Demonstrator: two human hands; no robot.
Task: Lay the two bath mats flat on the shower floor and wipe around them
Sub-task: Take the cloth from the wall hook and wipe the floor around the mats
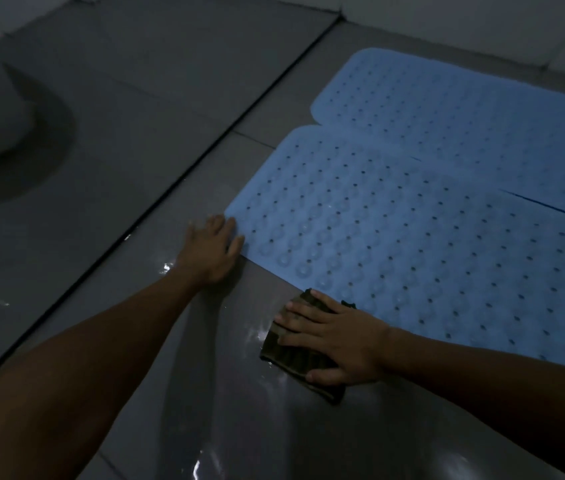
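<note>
Two blue bath mats (430, 209) flat on wet floor (205, 393), left hand (210, 249) released at near mat's 9 o'clock corner, right hand (338, 341) flat, pressing dark cloth (295, 362)

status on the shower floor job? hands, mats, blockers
Left hand flat at near mat corner. Right hand pressing dark cloth on wet floor. Both mats flat, far mat alongside. No blockers seen.

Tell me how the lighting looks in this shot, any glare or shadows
Head view: dim and bluish overall; bright glints on the wet floor beside the cloth and by the left hand; a soft arm shadow falls beneath the left forearm; wide-angle bending at the edges.
</note>
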